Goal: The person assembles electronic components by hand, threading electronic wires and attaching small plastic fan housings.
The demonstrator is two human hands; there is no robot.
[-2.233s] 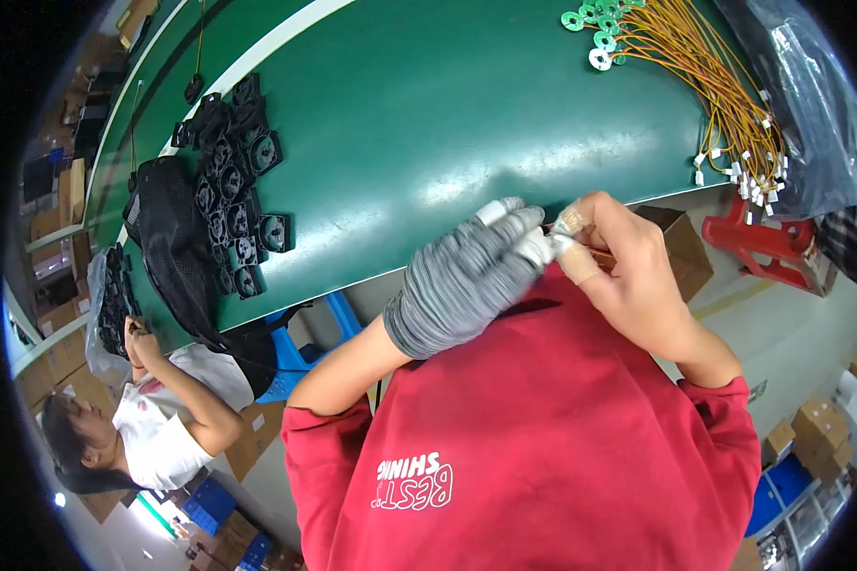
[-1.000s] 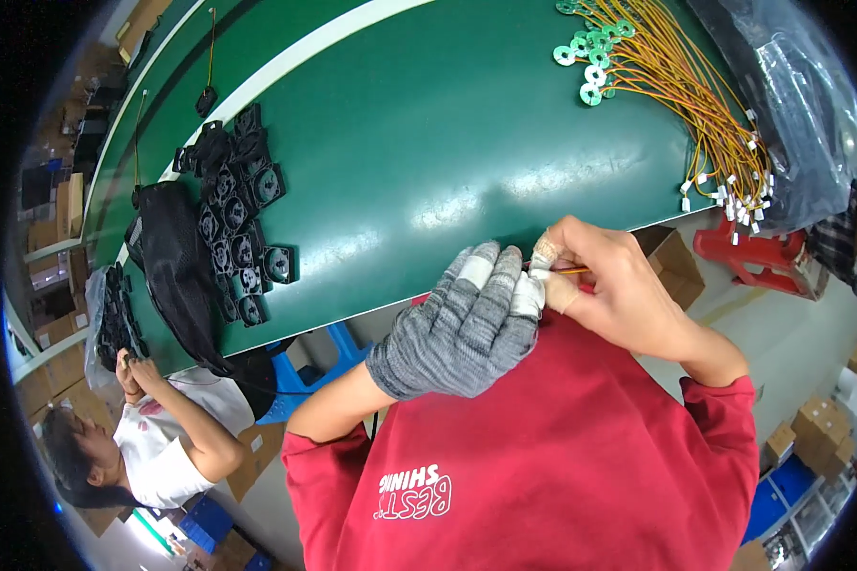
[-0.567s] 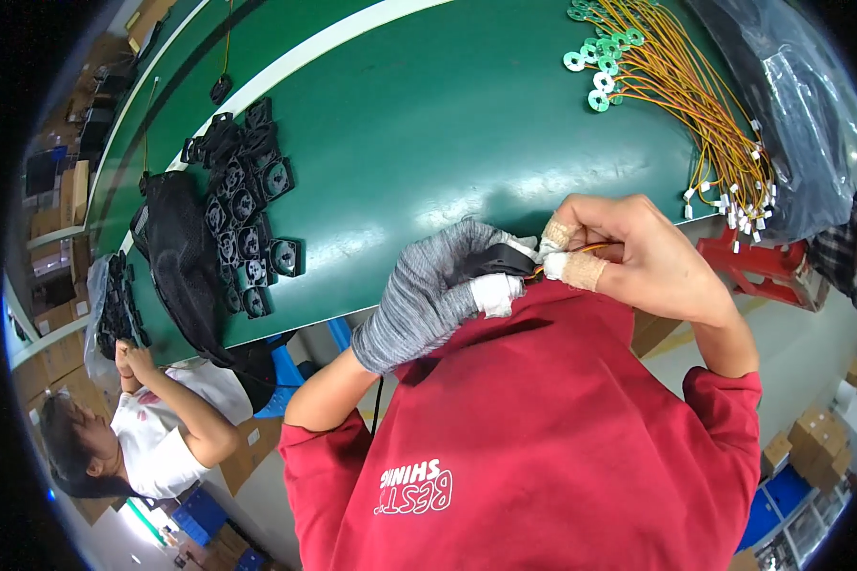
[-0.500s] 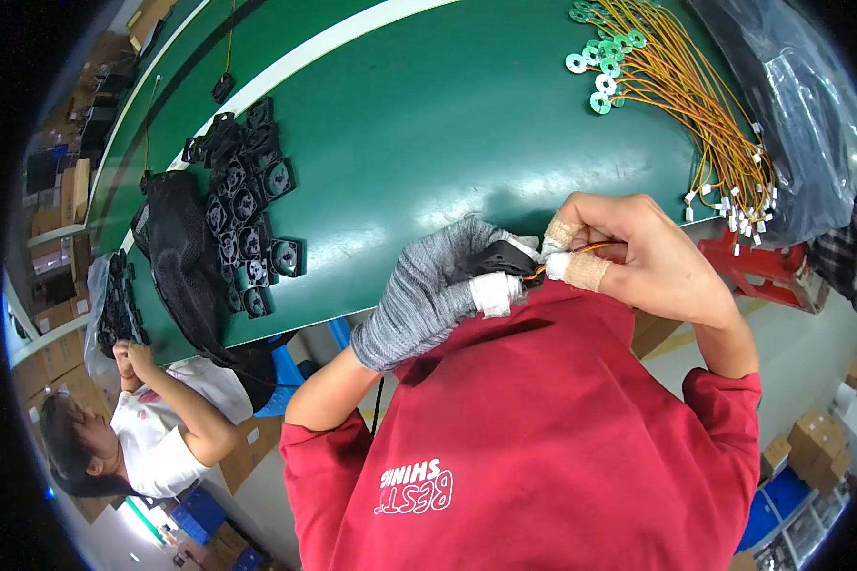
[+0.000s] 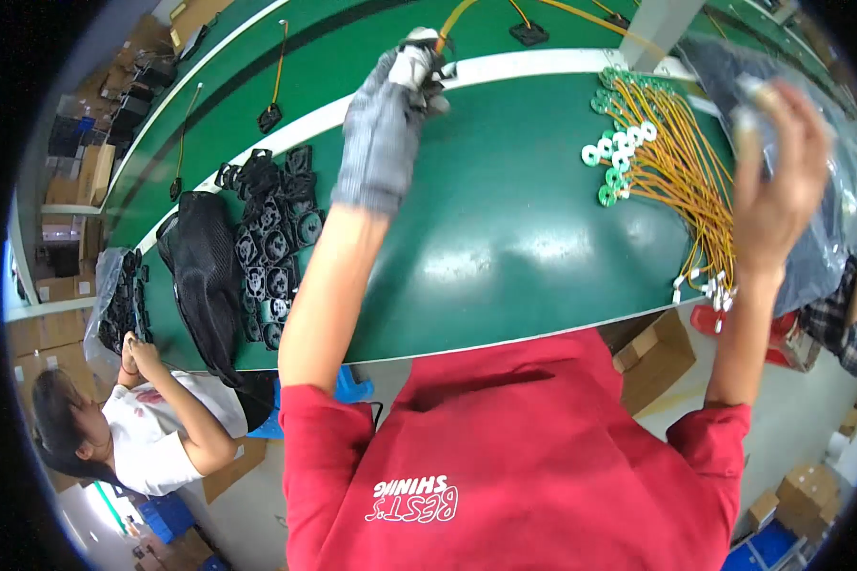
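Gripping a black part [image 5: 440, 59] in gloved left hand [image 5: 388, 114], far across table [image 5: 505, 247]

Fan parts [image 5: 274, 249] on table [image 5: 505, 247] at left, wire bundle [image 5: 671, 176] at right, co-worker [image 5: 133, 433] left below table, poss. seated.

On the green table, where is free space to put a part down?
The green table is bare in the middle, between the pile of black square fan frames on the left and the bundle of yellow wires with green rings on the right. Both those sides are crowded.
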